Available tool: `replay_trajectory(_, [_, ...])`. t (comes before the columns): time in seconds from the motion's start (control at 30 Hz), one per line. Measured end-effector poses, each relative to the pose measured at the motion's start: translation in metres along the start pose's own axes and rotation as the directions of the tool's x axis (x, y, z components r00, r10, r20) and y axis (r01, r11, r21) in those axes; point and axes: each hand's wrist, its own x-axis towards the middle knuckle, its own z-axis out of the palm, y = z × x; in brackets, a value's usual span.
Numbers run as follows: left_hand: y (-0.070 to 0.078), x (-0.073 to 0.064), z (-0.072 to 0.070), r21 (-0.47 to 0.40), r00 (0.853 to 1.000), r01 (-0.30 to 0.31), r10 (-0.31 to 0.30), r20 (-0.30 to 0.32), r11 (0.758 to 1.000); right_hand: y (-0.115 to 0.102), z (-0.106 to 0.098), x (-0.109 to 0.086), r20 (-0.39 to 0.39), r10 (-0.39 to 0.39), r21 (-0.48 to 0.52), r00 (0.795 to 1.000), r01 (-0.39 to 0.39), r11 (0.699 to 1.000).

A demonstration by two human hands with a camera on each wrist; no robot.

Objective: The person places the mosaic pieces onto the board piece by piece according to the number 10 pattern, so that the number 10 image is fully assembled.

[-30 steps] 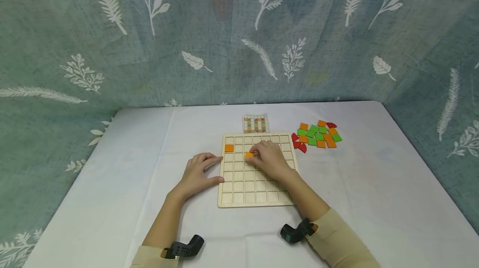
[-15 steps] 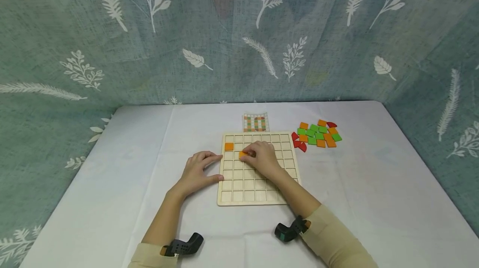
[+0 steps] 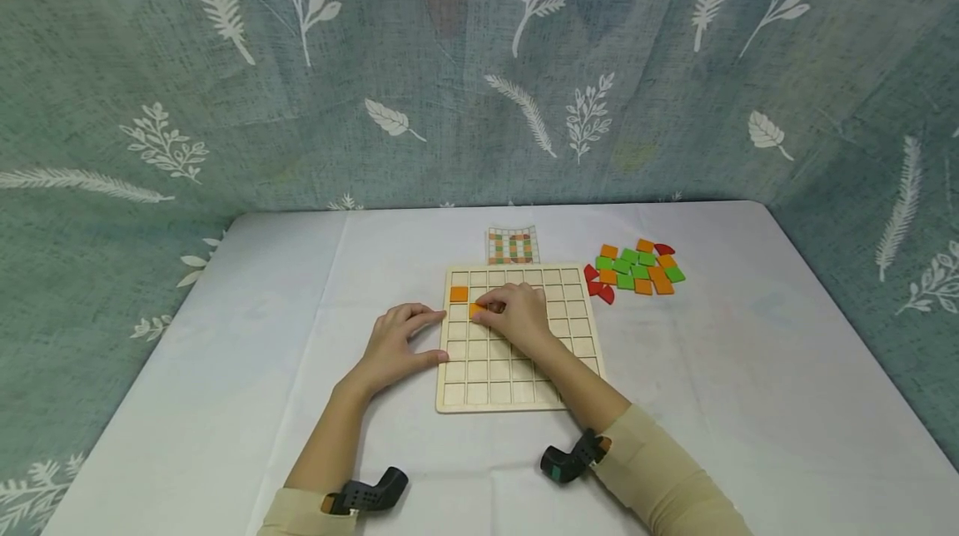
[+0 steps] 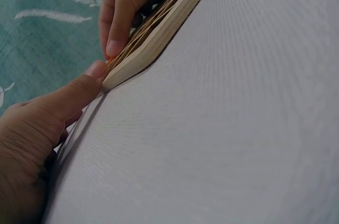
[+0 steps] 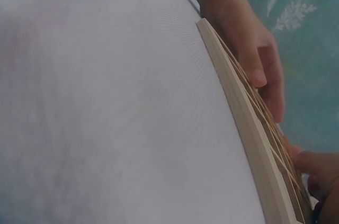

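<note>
A light wooden grid board (image 3: 500,371) lies on the white cloth. My right hand (image 3: 519,315) pinches an orange square tile (image 3: 475,311) between thumb and fingers, over the second column of cells near the board's upper left. One more orange square tile (image 3: 459,294) sits in a cell of the first column, a row farther back. At the board's left edge, my left hand (image 3: 397,344) touches the rim with thumb and forefinger spread apart. In the left wrist view the left thumb (image 4: 79,94) lies against the board's corner, and most of the pinched tile is hidden.
Behind the board lies a printed pattern card (image 3: 513,245) with coloured squares. Right of the board's far corner is a loose cluster of green tiles (image 3: 639,272), orange tiles and red quarter-round pieces (image 3: 606,295). A leaf-patterned cloth (image 3: 449,103) hangs behind the table.
My right hand has slid left across the board with the orange tile, from about the third column to the second. The left hand stays at the board's edge.
</note>
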Motion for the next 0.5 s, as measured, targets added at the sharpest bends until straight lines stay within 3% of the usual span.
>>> replay_trajectory(0.17, [0.0, 0.001, -0.001, 0.0, 1.0, -0.01, 0.01, -0.005, 1.0, 0.001, -0.001, 0.001, 0.004, 0.001, 0.031, 1.0, -0.001, 1.0])
replay_trajectory(0.4, [0.001, 0.002, -0.001, 0.008, 1.0, -0.019, 0.019, -0.007, 1.0, 0.008, -0.009, -0.001, 0.016, 0.018, 0.233, 1.0, -0.021, 0.972])
replay_trajectory(0.5, [0.001, 0.0, -0.001, 0.012, 1.0, -0.01, 0.01, -0.002, 1.0, 0.013, -0.013, -0.001, 0.026, 0.021, 0.262, 0.999, -0.027, 0.965])
